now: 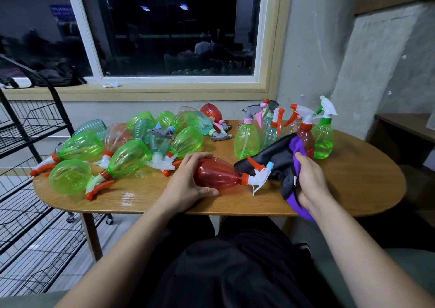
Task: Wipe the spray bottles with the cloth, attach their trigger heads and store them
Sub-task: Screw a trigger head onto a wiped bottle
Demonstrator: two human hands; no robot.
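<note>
**Item: red spray bottle (219, 173), in hand.** It lies on its side near the front edge of the oval wooden table (353, 180). Its base points left. Its white trigger head (260, 177), on an orange collar, points right.

**Left hand (188, 183):** wrapped round the bottle's base, fingers over the top, thumb low by the tabletop.

**Right hand (310, 180):** clenched on a bunched purple-and-grey cloth (275, 157), just right of the trigger head. The two hands are apart, with the bottle's length between them.

**Nearby stock:** a heap of lying bottles (127, 157) to the left, mostly green. A cluster of standing bottles (246, 140) sits behind the cloth.

**Hazards noted:**
- The bottle is round and the tabletop glossy. A slack left grip during wiping would likely let it roll toward the front edge.
- The cloth's loose far end rises close to the standing cluster. A broad stroke could snag a trigger there and topple several bottles (at least one holds liquid).
- The cloth could catch the orange trigger lever and twist the head. Whether the collar is screwed fully home cannot be told.
- The left forearm passes near the heap, and a nudge could send a bottle off the table.
</note>
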